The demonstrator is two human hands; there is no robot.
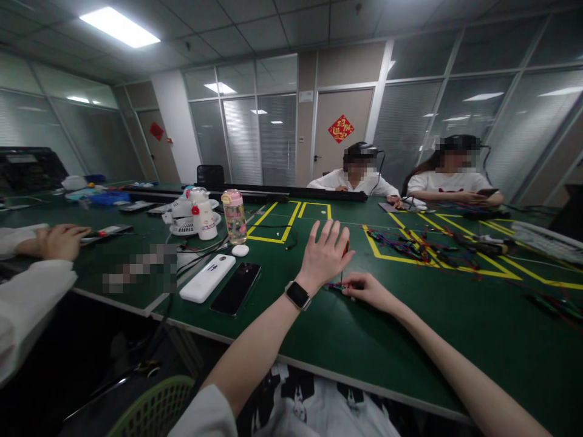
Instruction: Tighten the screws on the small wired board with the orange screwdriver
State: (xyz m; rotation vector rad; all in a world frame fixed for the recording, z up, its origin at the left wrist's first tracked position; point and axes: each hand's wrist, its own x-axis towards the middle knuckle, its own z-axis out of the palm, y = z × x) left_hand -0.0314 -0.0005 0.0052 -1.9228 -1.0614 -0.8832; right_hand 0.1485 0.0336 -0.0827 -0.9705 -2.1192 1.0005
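Note:
My left hand (325,252), with a smartwatch (297,295) on its wrist, is raised above the green table, its fingers extended upward. It holds a screwdriver (347,246); a bit of the orange-and-black handle shows beside the fingers, and the rest is hidden behind the hand. The thin shaft points down at a small circuit board (336,287) with coloured wires. On the table, my right hand (368,291) pinches the board's right side between thumb and fingers. Whether the screwdriver tip touches a screw is too small to tell.
Left of my hands lie a black phone (237,288), a white power bank (207,278) and an earbud case (240,250). Behind them stand a bottle (235,216) and a white fan (184,213). Wired boards (401,243) spread rightward. A co-worker's hands (61,240) are at left; two people sit opposite.

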